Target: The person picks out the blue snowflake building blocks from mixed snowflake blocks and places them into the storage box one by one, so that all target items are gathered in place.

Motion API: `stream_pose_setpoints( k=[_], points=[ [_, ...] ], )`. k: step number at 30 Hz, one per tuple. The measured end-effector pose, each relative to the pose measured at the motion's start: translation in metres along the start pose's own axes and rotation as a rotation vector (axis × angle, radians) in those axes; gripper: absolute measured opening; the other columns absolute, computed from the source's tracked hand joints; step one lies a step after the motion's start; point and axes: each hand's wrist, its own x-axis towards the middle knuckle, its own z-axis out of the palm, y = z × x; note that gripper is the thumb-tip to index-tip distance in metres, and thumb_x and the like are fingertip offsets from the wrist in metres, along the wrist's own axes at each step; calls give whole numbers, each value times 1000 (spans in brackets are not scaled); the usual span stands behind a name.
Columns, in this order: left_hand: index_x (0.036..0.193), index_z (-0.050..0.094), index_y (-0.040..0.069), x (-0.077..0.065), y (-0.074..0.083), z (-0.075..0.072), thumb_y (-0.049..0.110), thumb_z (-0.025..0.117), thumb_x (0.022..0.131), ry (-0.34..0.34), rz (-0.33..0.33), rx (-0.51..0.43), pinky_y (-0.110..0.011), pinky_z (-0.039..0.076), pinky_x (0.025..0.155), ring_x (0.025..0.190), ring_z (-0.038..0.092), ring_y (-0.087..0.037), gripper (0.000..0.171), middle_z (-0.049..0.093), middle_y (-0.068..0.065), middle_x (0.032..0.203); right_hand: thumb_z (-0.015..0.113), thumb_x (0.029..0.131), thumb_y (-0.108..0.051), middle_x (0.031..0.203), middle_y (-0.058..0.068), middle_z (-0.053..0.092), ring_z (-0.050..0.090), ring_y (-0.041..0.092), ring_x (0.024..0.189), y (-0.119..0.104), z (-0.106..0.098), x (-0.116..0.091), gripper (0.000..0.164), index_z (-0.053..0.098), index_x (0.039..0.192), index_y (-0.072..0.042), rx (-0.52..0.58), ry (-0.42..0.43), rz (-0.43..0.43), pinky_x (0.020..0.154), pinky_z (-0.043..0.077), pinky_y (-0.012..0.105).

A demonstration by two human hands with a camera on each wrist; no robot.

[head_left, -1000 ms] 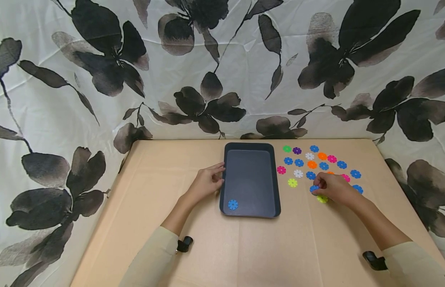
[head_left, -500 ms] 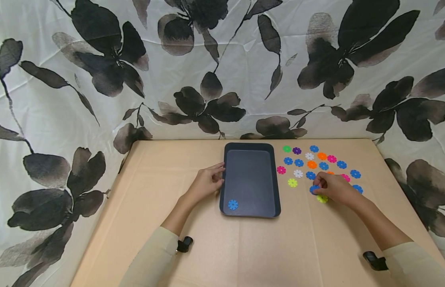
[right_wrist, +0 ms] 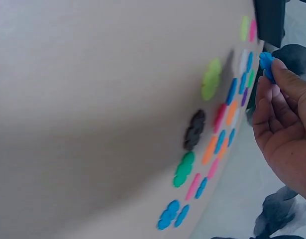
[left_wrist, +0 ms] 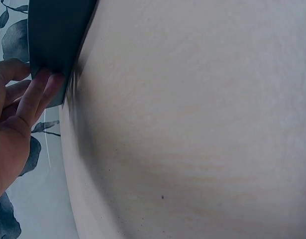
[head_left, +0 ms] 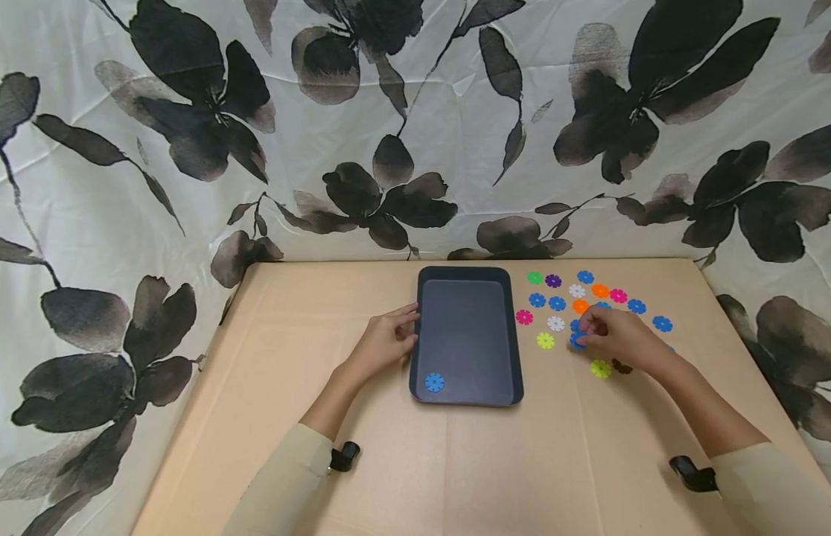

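My right hand [head_left: 619, 339] pinches a blue flower-shaped disc [right_wrist: 266, 64] between thumb and fingers, above the scattered discs. At the dark grey tray [head_left: 465, 335], my left hand [head_left: 385, 341] touches the left side; the left wrist view has its fingers [left_wrist: 33, 97] against the outer wall. One blue flower-shaped disc [head_left: 434, 383] lies in the tray's near left corner. Under and around the right hand are a yellow-green disc [head_left: 600, 368] and a dark brown disc [right_wrist: 194, 130]. The right hand hides some discs from the head view.
Several flower-shaped discs in blue, orange, pink, white, green and purple, among them a purple disc [head_left: 552, 281], lie flat right of the tray. The table [head_left: 509, 469] is light tan. Behind it hangs a white floral cloth [head_left: 456, 112].
My right hand has lifted the blue disc and moved slightly away from me and left, uncovering the dark brown disc and more of the yellow-green one. The left hand and tray stay put.
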Motion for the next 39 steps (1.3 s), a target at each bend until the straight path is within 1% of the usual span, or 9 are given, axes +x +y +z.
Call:
stream_pose_setpoints(
  k=[4, 9, 15, 20, 24, 29, 32, 34, 39],
  points=[
    [131, 66, -9, 0, -1, 0, -4, 73, 88, 0, -4, -6, -20, 60, 71, 86, 76, -21, 43, 57, -16, 150, 80, 89, -13, 85, 1, 64, 58, 20, 83, -10, -2, 7, 18, 64, 97, -8, -13, 15, -39, 67, 51, 18],
    [130, 66, -10, 0, -1, 0, -4, 72, 88, -2, -1, -15, -20, 60, 71, 85, 76, -21, 43, 57, -17, 150, 78, 91, -10, 86, 3, 65, 59, 20, 83, -26, -5, 16, 16, 64, 98, -7, -7, 11, -44, 68, 52, 18],
    [130, 66, -10, 0, 0, 0, -4, 73, 88, -3, 5, -31, -21, 61, 71, 86, 76, -22, 43, 57, -17, 150, 77, 91, -9, 87, 4, 66, 59, 20, 80, -48, -10, 30, 16, 64, 100, -6, -6, 9, -84, 64, 53, 21],
    [131, 65, -10, 1, -2, 1, -4, 72, 89, -9, 4, -29, -19, 60, 71, 86, 76, -22, 44, 56, -16, 151, 78, 91, -9, 86, 3, 67, 60, 19, 80, -67, -9, 43, 16, 65, 100, -6, -7, -8, -129, 66, 52, 22],
    [131, 65, -10, 1, -2, 2, -4, 73, 88, -9, 3, -27, -19, 60, 71, 86, 76, -21, 43, 56, -15, 151, 76, 92, -8, 85, 1, 68, 62, 17, 80, -82, -3, 54, 13, 66, 100, -6, -19, -35, -177, 72, 54, 24],
    [131, 65, -10, 1, -3, 2, -4, 73, 88, -7, 3, -30, -20, 60, 71, 85, 76, -21, 44, 56, -15, 151, 75, 93, -8, 87, 2, 71, 63, 16, 81, -97, 8, 69, 12, 65, 100, -6, -24, -58, -230, 73, 55, 27],
    [131, 65, -10, 1, -3, 2, -4, 72, 89, -10, 2, -36, -20, 60, 71, 85, 76, -21, 44, 56, -16, 152, 76, 93, -7, 89, 4, 71, 63, 17, 81, -105, 15, 76, 12, 66, 100, -6, -12, -80, -235, 71, 56, 26],
    [131, 65, -10, 1, -3, 2, -4, 72, 89, -11, 5, -34, -20, 60, 71, 85, 76, -21, 43, 56, -16, 152, 75, 93, -7, 89, 4, 71, 62, 18, 78, -110, 20, 80, 11, 66, 100, -6, 0, -98, -235, 67, 55, 26],
    [131, 65, -10, 1, -2, 1, -4, 72, 88, -6, 5, -40, -21, 61, 70, 86, 77, -21, 44, 56, -17, 151, 74, 95, -9, 88, 4, 71, 61, 16, 76, -122, 35, 89, 9, 67, 99, -7, -13, -132, -268, 67, 55, 27]
  ],
)
